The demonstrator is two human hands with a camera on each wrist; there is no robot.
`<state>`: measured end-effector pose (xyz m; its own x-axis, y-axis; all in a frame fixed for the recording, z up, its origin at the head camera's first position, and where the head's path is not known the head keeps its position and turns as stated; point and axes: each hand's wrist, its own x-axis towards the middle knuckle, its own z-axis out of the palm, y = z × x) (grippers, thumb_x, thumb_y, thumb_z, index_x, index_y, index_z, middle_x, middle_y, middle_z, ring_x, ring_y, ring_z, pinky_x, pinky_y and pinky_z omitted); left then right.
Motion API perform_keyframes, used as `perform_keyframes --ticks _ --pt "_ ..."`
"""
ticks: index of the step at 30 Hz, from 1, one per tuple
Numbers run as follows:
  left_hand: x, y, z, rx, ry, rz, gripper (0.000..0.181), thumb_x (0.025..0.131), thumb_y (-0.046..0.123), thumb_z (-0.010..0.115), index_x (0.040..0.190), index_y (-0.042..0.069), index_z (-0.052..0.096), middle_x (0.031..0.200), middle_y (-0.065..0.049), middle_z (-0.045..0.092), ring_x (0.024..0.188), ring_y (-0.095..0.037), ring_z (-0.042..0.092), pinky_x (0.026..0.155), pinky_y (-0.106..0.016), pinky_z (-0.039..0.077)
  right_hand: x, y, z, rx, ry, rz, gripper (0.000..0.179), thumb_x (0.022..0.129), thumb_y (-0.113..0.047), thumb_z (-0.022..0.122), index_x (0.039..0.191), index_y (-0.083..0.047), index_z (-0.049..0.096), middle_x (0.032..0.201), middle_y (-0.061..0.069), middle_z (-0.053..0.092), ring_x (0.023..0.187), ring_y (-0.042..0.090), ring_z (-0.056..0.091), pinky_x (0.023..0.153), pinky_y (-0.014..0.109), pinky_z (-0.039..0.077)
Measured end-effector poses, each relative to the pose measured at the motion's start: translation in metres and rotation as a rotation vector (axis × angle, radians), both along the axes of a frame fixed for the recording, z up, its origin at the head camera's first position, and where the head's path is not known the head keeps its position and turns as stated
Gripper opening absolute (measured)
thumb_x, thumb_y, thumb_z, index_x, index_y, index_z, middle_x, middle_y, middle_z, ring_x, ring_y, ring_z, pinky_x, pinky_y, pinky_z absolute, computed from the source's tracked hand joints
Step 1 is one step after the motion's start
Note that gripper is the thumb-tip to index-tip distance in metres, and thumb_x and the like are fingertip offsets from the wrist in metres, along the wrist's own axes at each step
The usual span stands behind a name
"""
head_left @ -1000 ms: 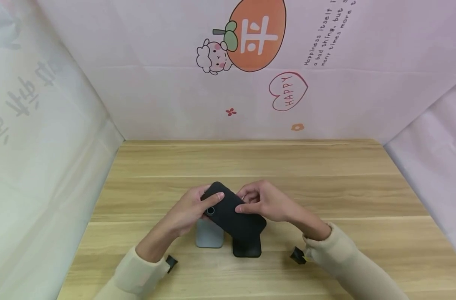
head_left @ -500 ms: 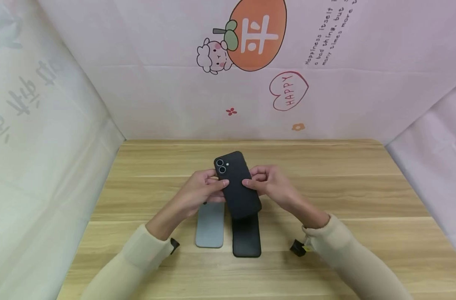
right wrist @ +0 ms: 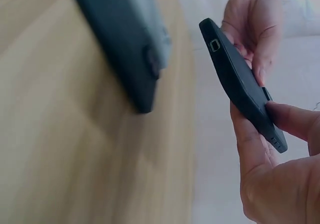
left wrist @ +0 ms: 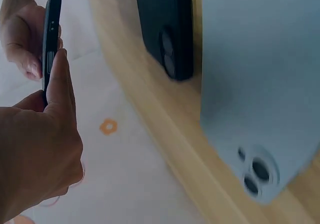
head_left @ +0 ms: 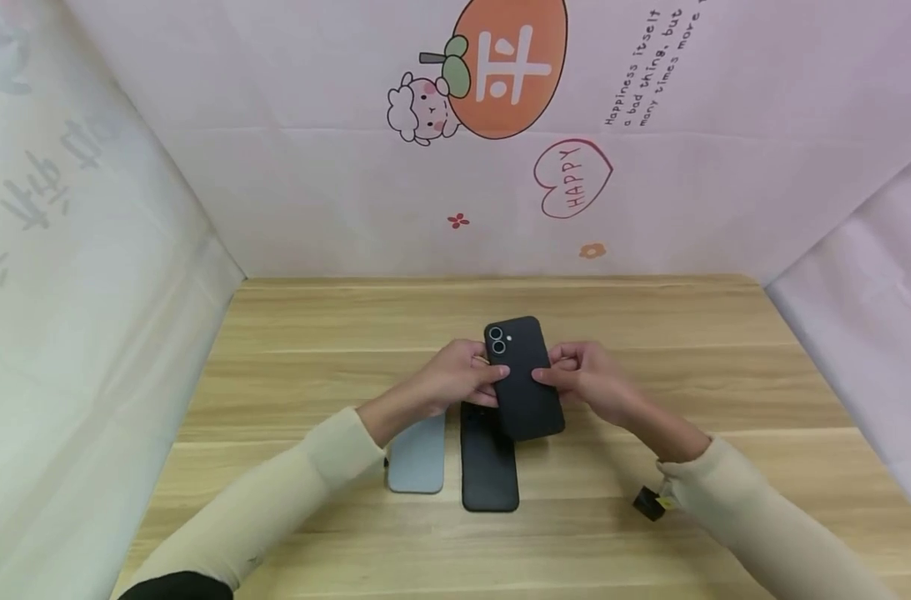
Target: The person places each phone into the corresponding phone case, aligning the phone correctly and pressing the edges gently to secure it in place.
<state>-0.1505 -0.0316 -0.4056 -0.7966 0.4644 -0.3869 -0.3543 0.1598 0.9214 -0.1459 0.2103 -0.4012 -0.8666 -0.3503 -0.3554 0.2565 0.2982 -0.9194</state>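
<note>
A black phone (head_left: 526,396) with two camera lenses is held above the table, tilted, its back facing up. My left hand (head_left: 461,375) pinches its left long edge, thumb on the back and fingers underneath. On the opposite edge, my right hand (head_left: 596,385) grips it the same way. From the right wrist view, the held phone (right wrist: 245,89) shows a side cutout. Under and left of it, a second black phone (head_left: 490,475) lies on the table, its upper part partly covered. Beside that lies a light blue-grey phone (head_left: 416,460), its camera end hidden by my left arm in the head view.
The wooden table (head_left: 312,517) ends at a white printed cloth (head_left: 335,200) behind, with cloth at both sides. A small black piece (head_left: 649,503) with a yellow bit sits by my right cuff.
Both hands have turned the black phone more upright, camera end away from me, then moved it to the right. The two phones on the table stay in place.
</note>
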Motion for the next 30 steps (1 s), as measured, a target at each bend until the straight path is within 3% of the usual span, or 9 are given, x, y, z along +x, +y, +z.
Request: perform_keyframes --ticks 3,9,14,18,25,30 --pt "0.003 0.012 -0.008 0.026 -0.057 -0.009 0.021 0.106 0.004 0.063 0.124 -0.006 0.064 0.101 -0.019 0.079 0.079 -0.018 0.076 0.087 -0.045 0.063 0.005 0.012 -0.006 0.021 -0.028 0.019 0.023 0.100 -0.008 0.072 0.110 0.007 0.057 0.083 0.002 0.071 0.082 0.014 0.072 0.077 0.035 0.065" --pt "0.013 0.040 -0.025 0.037 -0.121 -0.018 0.013 0.106 0.001 0.062 0.114 -0.008 0.067 0.092 -0.019 0.077 0.075 -0.022 0.076 0.078 -0.038 0.066 0.020 0.037 -0.024 0.050 -0.060 0.031 0.045 0.101 -0.010 0.071 0.135 0.011 0.050 0.094 0.011 0.079 0.089 0.020 0.077 0.080 0.040 0.066" --pt "0.024 0.057 -0.035 -0.004 -0.130 -0.049 0.010 0.106 -0.001 0.060 0.113 -0.006 0.065 0.088 -0.016 0.075 0.074 -0.022 0.076 0.074 -0.035 0.066 0.034 0.053 -0.038 0.085 -0.073 0.035 0.038 0.101 -0.011 0.072 0.125 0.009 0.051 0.077 0.000 0.068 0.080 0.014 0.070 0.071 0.034 0.064" --pt "0.030 0.064 -0.044 -0.064 -0.093 -0.077 0.010 0.106 -0.002 0.059 0.115 -0.006 0.063 0.085 -0.014 0.073 0.069 -0.017 0.072 0.071 -0.032 0.065 0.042 0.057 -0.047 0.136 -0.046 0.031 0.034 0.099 -0.012 0.075 0.118 0.008 0.054 0.072 -0.001 0.061 0.074 0.012 0.065 0.064 0.030 0.060" --pt "0.039 0.070 -0.051 -0.112 -0.016 -0.113 0.016 0.105 -0.005 0.058 0.120 -0.003 0.063 0.089 -0.016 0.075 0.080 -0.027 0.077 0.073 -0.033 0.066 0.053 0.060 -0.063 0.247 0.020 0.007 0.032 0.097 -0.013 0.077 0.116 0.009 0.063 0.080 0.007 0.073 0.071 0.014 0.066 0.060 0.028 0.057" --pt "0.043 0.071 -0.053 -0.162 0.068 -0.125 0.011 0.103 -0.007 0.061 0.113 -0.004 0.062 0.078 -0.018 0.072 0.068 -0.022 0.073 0.066 -0.031 0.065 0.058 0.057 -0.064 0.325 0.055 -0.007 0.034 0.095 -0.015 0.079 0.115 0.010 0.066 0.085 0.008 0.077 0.073 0.017 0.070 0.059 0.029 0.060"
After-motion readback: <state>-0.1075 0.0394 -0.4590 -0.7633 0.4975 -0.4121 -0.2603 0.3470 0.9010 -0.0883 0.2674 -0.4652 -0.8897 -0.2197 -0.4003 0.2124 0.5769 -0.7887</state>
